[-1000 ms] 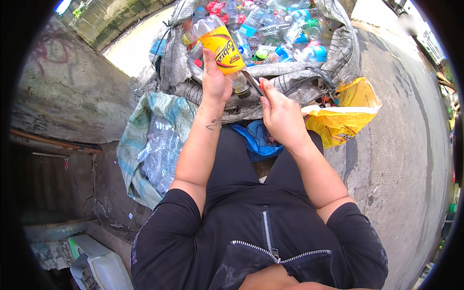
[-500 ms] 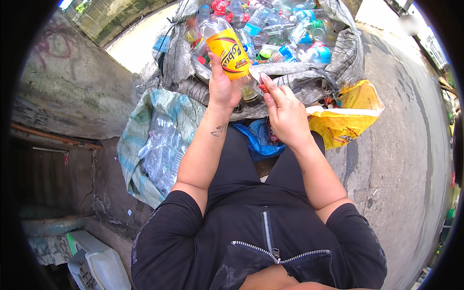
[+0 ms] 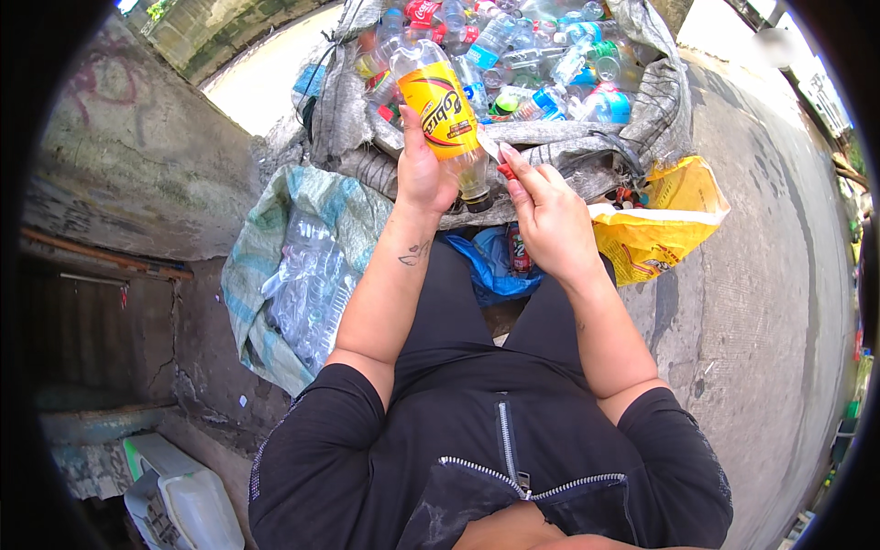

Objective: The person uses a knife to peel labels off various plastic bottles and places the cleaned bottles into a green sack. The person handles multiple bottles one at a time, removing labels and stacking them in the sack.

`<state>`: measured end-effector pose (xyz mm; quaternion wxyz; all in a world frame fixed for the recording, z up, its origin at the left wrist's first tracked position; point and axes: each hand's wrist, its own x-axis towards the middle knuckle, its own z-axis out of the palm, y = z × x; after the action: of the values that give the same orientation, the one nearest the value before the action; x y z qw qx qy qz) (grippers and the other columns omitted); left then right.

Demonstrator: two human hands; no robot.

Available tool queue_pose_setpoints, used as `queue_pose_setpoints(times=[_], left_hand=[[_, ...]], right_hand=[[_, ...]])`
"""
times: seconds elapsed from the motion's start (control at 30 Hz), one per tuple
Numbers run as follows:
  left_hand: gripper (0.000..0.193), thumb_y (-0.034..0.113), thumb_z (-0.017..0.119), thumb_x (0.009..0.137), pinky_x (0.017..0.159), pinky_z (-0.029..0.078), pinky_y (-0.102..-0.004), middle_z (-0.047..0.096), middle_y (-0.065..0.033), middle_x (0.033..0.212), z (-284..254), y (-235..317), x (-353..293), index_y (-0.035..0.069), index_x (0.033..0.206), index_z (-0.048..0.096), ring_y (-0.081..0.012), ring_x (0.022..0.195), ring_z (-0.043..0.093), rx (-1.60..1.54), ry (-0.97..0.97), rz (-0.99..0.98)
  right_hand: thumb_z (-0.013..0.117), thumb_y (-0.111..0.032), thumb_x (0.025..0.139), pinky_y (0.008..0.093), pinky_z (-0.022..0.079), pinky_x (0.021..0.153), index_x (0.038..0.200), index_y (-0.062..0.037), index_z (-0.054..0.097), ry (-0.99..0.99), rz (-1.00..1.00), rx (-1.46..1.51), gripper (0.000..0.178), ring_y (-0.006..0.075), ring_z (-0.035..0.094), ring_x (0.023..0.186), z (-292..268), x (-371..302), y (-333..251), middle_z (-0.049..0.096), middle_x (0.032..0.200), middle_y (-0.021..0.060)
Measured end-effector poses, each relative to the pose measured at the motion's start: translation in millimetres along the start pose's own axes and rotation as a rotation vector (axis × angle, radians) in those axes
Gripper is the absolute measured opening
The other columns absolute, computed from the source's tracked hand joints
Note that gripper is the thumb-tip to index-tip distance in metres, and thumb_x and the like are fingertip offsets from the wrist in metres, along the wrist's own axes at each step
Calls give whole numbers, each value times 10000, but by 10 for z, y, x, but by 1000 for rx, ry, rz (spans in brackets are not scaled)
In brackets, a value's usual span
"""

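My left hand is wrapped round a clear plastic bottle with a yellow label. The bottle leans with its dark-capped neck pointing down toward me. In my right hand is a small knife with a pale blade and a bit of red handle showing. Its blade lies at the right edge of the label, close against the bottle. My right fingers hide most of the handle. Just beyond both hands stands a big grey sack heaped with plastic bottles.
A green-and-white woven sack of clear bottles sits by my left leg. Between my knees lies a blue bag with a dark red-labelled bottle. A yellow sack stands at right, and a concrete wall rises at left.
The bottle and both hands have shifted slightly toward me and to the right. More of the bottle's neck and of the red-labelled bottle in the blue bag now shows.
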<state>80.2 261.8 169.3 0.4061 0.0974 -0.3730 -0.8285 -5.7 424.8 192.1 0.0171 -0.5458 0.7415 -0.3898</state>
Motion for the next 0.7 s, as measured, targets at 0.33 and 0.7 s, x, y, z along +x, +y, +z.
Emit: queue_pose_setpoints(times=[0.33, 0.7], left_hand=[[705, 654, 325, 914, 787, 510, -444, 597, -112, 1118, -115, 144, -11, 63, 1271, 465, -260, 942, 613, 15, -76, -78], [689, 632, 337, 924, 795, 521, -422, 620, -125, 1041, -70, 146, -65, 34, 1238, 477, -269, 927, 631, -6, -35, -57]], right_hand=[[548, -220, 909, 403, 497, 602, 1306, -220, 542, -119, -56, -100, 398, 283, 609, 674, -159, -163, -171, 523, 809, 90], [539, -217, 929, 389, 476, 589, 1309, -199, 543, -10, -33, -59, 380, 292, 585, 653, -18, -88, -219, 536, 805, 93]])
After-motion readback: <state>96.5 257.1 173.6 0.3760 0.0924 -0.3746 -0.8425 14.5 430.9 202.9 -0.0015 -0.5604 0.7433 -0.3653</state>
